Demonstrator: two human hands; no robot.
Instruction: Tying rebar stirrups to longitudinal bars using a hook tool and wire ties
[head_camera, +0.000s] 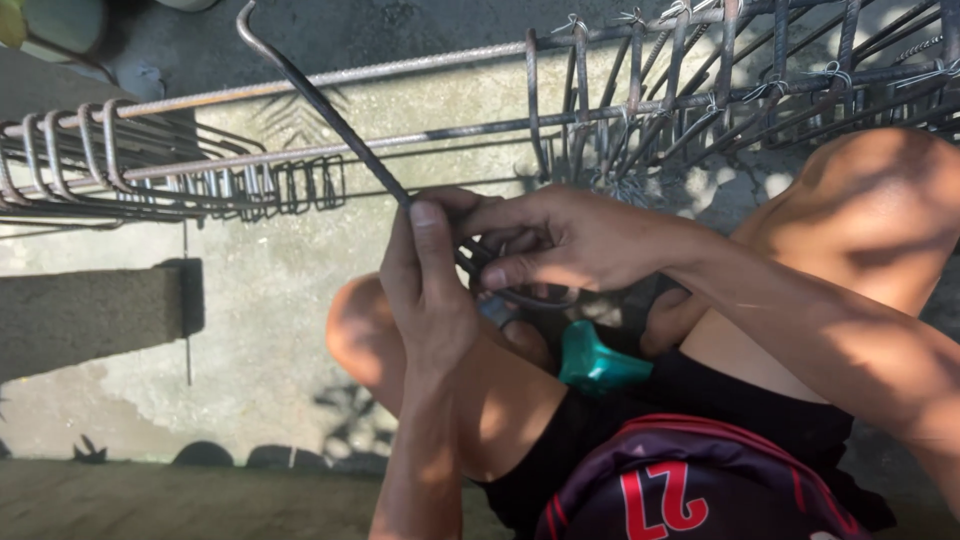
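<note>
The left hand (428, 290) has its grip closed around a dark bent steel rod with a hooked end (320, 105) — the rod rises from the fist up and to the left, its hook in the air above the concrete floor (270, 300). The right hand (560, 240) pinches the same rod just beside the left thumb, fingers closed on it. A teal plastic handle (595, 362) lies between the bare knees. A cage of tied rusty rebar and stirrups (640, 95) lies just beyond the hands
</note>
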